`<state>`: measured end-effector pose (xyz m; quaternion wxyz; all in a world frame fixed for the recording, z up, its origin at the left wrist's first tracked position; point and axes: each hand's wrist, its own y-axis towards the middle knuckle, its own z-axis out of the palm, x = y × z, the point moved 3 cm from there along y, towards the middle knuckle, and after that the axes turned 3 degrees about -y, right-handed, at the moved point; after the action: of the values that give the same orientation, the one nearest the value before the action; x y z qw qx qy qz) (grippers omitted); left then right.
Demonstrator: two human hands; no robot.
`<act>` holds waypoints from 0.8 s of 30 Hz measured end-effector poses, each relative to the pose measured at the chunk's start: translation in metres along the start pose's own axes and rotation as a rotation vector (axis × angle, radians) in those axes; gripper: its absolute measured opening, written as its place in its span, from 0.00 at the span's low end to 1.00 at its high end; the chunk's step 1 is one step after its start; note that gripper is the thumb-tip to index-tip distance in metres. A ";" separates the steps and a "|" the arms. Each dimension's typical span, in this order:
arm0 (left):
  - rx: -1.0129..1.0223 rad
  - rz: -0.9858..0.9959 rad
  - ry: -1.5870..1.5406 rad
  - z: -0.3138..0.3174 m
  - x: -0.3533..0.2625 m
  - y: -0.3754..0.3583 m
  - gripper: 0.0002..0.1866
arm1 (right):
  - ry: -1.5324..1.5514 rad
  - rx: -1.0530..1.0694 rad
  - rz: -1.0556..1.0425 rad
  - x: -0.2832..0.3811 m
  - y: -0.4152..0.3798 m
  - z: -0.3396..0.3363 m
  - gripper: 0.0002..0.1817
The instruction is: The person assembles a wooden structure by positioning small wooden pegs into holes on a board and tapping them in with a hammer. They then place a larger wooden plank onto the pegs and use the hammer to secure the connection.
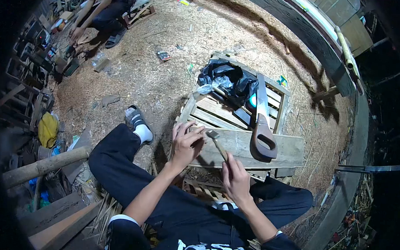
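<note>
Fingers of the right hand [237, 178] closed round a hammer [219, 145], left hand [186, 145] raised just beside its head.

In the head view, the right hand held the hammer low on the handle, its head tilted up toward the left hand, above the near left part of a board [289, 151]. The left fingers were bent and drawn narrow near the board's left end; whether they pinched anything could not be told. The board lay across the near side of a slatted frame [214, 115]. A saw [262, 110] lay with its handle on the board, its blade pointing far. Left of the blade sat a black bag [230, 78]. At far left, a person [107, 17] bent toward the ground.
</note>
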<state>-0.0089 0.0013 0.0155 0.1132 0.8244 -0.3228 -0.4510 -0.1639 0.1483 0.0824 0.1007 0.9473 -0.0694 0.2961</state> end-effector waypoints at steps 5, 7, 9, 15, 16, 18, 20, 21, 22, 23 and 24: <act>0.030 -0.037 0.001 0.002 0.003 -0.002 0.07 | -0.016 0.012 0.039 -0.002 -0.003 0.001 0.26; 0.029 -0.026 0.003 0.001 0.002 0.000 0.07 | -0.014 0.083 0.066 -0.005 -0.003 0.002 0.26; 0.016 -0.049 -0.004 0.002 0.003 -0.002 0.08 | 0.050 -0.027 0.012 -0.001 0.000 0.002 0.24; 0.048 -0.074 -0.042 0.003 0.004 -0.004 0.16 | 0.179 -0.046 0.168 -0.006 0.004 -0.003 0.19; 0.072 -0.092 -0.058 0.003 0.004 -0.005 0.19 | 0.188 -0.047 0.154 -0.007 0.004 -0.002 0.18; 0.045 -0.139 -0.088 0.001 0.001 -0.005 0.22 | 0.195 -0.044 0.140 -0.008 0.003 -0.001 0.18; 0.019 -0.184 -0.120 0.002 0.002 -0.005 0.25 | 0.232 -0.038 0.182 -0.008 0.000 0.002 0.18; 0.036 -0.164 -0.081 0.004 0.005 -0.006 0.25 | 0.232 -0.036 0.183 -0.007 0.000 0.002 0.18; 0.053 -0.143 -0.043 0.005 0.007 -0.007 0.26 | 0.227 -0.044 0.188 -0.006 0.000 0.002 0.18; 0.054 -0.144 -0.043 0.006 0.009 -0.009 0.26 | 0.221 -0.052 0.194 -0.005 0.001 0.001 0.17; 0.066 -0.116 -0.023 0.006 0.009 -0.009 0.26 | 0.222 -0.052 0.194 -0.002 0.003 -0.001 0.17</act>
<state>-0.0065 0.0028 0.0018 0.0559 0.8397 -0.2903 -0.4555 -0.1664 0.1459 0.0822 0.1031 0.8947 -0.1569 0.4054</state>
